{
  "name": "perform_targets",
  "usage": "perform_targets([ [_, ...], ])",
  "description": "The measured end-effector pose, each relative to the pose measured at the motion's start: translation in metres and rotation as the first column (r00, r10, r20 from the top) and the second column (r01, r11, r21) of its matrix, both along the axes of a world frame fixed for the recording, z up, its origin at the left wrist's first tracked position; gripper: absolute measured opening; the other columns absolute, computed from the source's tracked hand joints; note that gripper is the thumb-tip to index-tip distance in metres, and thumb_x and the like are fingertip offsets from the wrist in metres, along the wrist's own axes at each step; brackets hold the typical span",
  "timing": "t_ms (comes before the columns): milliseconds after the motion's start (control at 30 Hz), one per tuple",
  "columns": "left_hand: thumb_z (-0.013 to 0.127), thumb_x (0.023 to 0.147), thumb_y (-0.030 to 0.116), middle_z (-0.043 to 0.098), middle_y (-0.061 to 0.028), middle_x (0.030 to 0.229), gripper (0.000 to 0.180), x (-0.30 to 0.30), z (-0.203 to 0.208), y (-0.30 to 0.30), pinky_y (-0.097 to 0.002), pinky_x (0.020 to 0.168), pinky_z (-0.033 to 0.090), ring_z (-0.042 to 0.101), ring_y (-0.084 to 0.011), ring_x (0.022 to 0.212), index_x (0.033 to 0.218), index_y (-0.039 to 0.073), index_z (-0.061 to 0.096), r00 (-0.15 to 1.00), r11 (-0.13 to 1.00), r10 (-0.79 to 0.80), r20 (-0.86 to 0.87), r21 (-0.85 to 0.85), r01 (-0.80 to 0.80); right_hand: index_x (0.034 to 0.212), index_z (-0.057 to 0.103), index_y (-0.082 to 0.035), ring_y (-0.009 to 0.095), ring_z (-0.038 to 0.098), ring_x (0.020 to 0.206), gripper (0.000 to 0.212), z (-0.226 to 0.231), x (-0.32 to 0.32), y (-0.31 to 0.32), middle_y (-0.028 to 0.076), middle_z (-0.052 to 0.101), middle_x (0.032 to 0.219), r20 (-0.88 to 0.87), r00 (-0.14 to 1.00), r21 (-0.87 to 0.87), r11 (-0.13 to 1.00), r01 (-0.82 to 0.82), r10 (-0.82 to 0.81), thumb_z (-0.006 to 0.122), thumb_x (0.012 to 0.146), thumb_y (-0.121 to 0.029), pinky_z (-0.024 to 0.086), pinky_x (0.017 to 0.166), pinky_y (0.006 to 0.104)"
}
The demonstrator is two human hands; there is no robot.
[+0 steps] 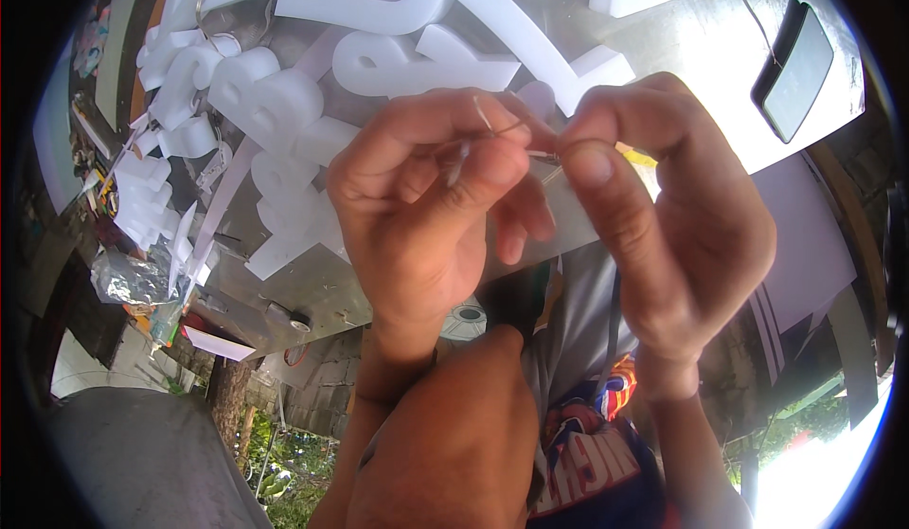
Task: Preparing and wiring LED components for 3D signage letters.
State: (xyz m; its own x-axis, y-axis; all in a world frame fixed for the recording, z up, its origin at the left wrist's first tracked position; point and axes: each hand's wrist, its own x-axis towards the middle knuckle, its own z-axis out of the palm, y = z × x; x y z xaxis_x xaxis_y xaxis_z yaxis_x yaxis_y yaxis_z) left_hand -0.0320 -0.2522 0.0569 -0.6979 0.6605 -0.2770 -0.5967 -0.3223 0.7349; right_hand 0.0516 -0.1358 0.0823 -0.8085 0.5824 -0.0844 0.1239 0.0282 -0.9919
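Both hands are raised over the metal table, fingertips almost meeting. My left hand point(417, 183) pinches thin wire point(484, 116) between thumb and index finger, and short loose ends stick out around the fingertips. The other fingers of that hand curl loosely below. Thumb and index finger of my right hand point(686, 212) are closed on the wire's other part, just right of the left fingertips. A short stretch of the wire bridges the small gap between the hands. Exactly how the strands meet is too small to make out.
White block letters point(365, 8) cover much of the metal table point(327, 292). A dark phone point(798, 70) lies at the far right. Crumpled clear plastic point(133, 278) and assorted small items crowd the left edge. Something yellow point(639, 156) shows behind my right hand.
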Motion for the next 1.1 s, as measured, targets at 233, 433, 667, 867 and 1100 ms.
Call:
perform_targets([
  [233, 0.053, 0.091, 0.012, 0.058, -0.0172, 0.092, 0.016, -0.004, 0.001, -0.004, -0.0189, 0.033, 0.03, 0.043, -0.0106, 0.041, 0.097, -0.002, 0.053, 0.991, 0.996, -0.043, -0.129, -0.078, 0.033, 0.085, 0.057, 0.008, 0.015, 0.052, 0.077, 0.012, -0.003, 0.006, -0.002, 0.008, 0.056, 0.08, 0.005, 1.0, -0.014, 1.0, 0.003, -0.003, 0.06, 0.082, -0.004, 0.038, 0.072, 0.0243],
  [433, 0.055, 0.09, 0.011, 0.058, -0.0179, 0.088, 0.015, -0.007, 0.006, -0.003, -0.0189, 0.032, 0.03, 0.041, -0.011, 0.039, 0.096, -0.002, 0.054, 0.962, 0.989, -0.096, -0.257, -0.135, 0.062, 0.087, 0.058, 0.008, 0.02, 0.055, 0.081, 0.024, -0.006, 0.017, 0.006, 0.011, 0.058, 0.082, 0.028, 0.986, 0.063, 0.984, -0.165, 0.164, 0.066, 0.073, -0.009, 0.041, 0.075, 0.0295],
  [667, 0.06, 0.081, 0.003, 0.057, -0.0161, 0.075, 0.011, 0.0, 0.02, 0.005, -0.0211, 0.036, 0.037, 0.054, -0.015, 0.054, 0.088, -0.005, 0.055, 0.918, 0.971, -0.046, -0.394, -0.235, -0.052, 0.099, 0.061, 0.006, 0.027, 0.057, 0.087, 0.046, 0.003, 0.009, 0.046, 0.019, 0.058, 0.095, -0.079, 0.975, 0.683, 0.724, -0.1, 0.21, 0.07, 0.072, -0.029, 0.046, 0.075, 0.0355],
  [867, 0.06, 0.076, -0.004, 0.057, -0.0153, 0.069, 0.009, 0.001, 0.027, 0.005, -0.0235, 0.04, 0.039, 0.052, -0.0149, 0.046, 0.082, -0.008, 0.055, 0.906, 0.973, -0.089, -0.413, -0.229, -0.008, 0.111, 0.057, 0.001, 0.026, 0.057, 0.071, 0.05, -0.011, -0.019, 0.064, 0.021, 0.061, 0.092, -0.256, 0.672, 0.761, 0.574, -0.302, 0.695, 0.061, 0.073, -0.032, 0.046, 0.05, 0.0278],
  [1100, 0.062, 0.075, -0.004, 0.059, -0.0145, 0.069, 0.008, 0.006, 0.026, 0.01, -0.0236, 0.044, 0.04, 0.051, -0.0131, 0.047, 0.078, -0.009, 0.056, 0.929, 0.974, -0.064, -0.365, -0.225, -0.021, 0.103, 0.057, 0.004, 0.022, 0.054, 0.069, 0.034, -0.009, -0.011, 0.062, 0.016, 0.063, 0.09, -0.253, 0.68, 0.755, 0.58, -0.306, 0.688, 0.067, 0.074, -0.012, 0.043, 0.047, 0.0257],
])
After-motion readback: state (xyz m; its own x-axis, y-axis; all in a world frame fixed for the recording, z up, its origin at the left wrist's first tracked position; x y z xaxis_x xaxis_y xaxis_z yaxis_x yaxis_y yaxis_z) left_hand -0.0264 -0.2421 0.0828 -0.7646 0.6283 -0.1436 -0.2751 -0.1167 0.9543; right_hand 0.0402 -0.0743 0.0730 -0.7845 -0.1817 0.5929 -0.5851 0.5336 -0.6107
